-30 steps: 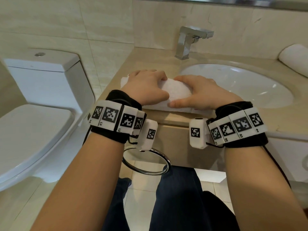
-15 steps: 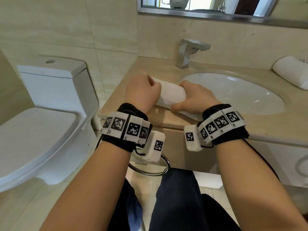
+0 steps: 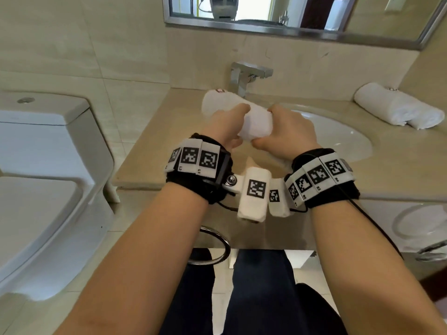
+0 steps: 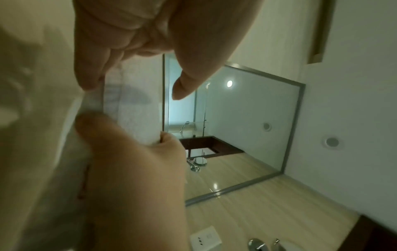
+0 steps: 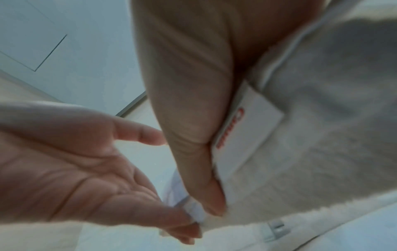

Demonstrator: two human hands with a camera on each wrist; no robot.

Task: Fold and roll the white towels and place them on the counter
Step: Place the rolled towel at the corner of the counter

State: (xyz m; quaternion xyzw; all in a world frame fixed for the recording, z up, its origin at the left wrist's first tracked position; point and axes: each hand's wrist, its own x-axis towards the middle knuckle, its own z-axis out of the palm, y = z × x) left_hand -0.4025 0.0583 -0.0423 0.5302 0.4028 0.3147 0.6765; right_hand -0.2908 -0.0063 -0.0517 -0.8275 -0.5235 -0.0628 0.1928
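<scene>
Beige tiled bathroom here, with a stone counter [image 3: 154, 151] running across the middle of the head view and a mirror [image 3: 290, 18] up at 12 o'clock. Far left, around 9 o'clock, there's a white toilet [image 3: 46, 170] with its lid down.

Moving right, the rolled white towel [image 3: 225, 105] is held up just above the counter, pretty much dead center, its far end pointing toward 11 o'clock and sitting just in front of the chrome faucet [image 3: 244, 78]. The left hand [image 3: 226, 126] has its fingers curled round the left side of the roll; in the left wrist view the thumb and fingers pinch the towel's edge. The right hand [image 3: 287, 131] grips the near end from the other side, fingers wrapped over the top and thumb tucked underneath. The right wrist view shows its thumb pressed beside a white label with red lettering [image 5: 247, 130] sewn on the towel.

Behind the right hand is the oval sink basin [image 3: 338, 139]. Over at 2 o'clock, a second rolled white towel [image 3: 396, 107] lies on the counter near the wall, well apart from the hands. Down at 6 o'clock a chrome ring [image 3: 217, 245] hangs under the counter edge.
</scene>
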